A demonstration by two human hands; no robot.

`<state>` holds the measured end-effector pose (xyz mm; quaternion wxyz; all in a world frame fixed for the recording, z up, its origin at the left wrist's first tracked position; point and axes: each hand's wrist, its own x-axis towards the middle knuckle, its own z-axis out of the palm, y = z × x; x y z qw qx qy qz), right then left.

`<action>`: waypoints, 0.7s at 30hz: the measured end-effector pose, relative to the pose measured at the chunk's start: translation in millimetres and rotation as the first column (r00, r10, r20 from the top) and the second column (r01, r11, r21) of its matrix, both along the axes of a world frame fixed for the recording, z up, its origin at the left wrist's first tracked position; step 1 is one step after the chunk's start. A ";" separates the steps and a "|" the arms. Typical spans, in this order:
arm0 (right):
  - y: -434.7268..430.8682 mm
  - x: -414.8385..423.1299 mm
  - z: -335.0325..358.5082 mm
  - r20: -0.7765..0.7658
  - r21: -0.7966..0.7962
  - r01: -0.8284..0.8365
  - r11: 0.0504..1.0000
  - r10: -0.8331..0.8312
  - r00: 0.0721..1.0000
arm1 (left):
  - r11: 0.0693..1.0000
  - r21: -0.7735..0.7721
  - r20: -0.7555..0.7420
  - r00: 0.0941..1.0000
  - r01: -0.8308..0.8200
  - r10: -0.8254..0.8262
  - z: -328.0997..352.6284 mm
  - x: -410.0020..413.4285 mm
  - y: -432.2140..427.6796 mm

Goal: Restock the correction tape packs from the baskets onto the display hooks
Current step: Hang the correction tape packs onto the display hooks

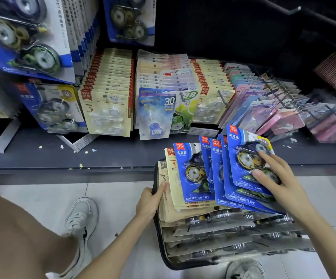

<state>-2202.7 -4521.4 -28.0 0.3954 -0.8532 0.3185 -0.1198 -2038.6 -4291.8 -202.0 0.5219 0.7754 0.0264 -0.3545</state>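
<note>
A black basket (pixel 159 234) on the floor is full of correction tape packs. My right hand (pixel 277 178) grips a fanned bunch of blue correction tape packs (pixel 229 190) lifted over the basket, thumb and fingers on the front pack. My left hand (pixel 153 200) holds the basket's left rim beside the beige packs (pixel 173 190), thumb on their edge. More blue packs hang on display hooks (pixel 28 41) at the upper left, and beige packs (pixel 106 101) hang in rows on the low shelf.
A dark shelf ledge (pixel 62 158) runs across in front of me. Pastel packs (pixel 273 109) hang at the right. Bare hooks (pixel 296 9) stick out at the top right. My knee and white shoe (pixel 80 216) are on the tiled floor to the left.
</note>
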 end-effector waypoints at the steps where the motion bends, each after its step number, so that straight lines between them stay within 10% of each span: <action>1: 3.5 1.5 0.7 0.003 -0.002 -0.002 1.000 0.002 1.000 | 1.000 -0.002 -0.003 1.000 -0.016 0.016 -3.2 0.6 2.0; 21: 135.7 73.7 -15.3 -0.009 -0.010 -0.176 0.984 0.175 0.984 | 0.954 0.258 0.056 0.988 -0.154 0.145 4.9 66.5 144.8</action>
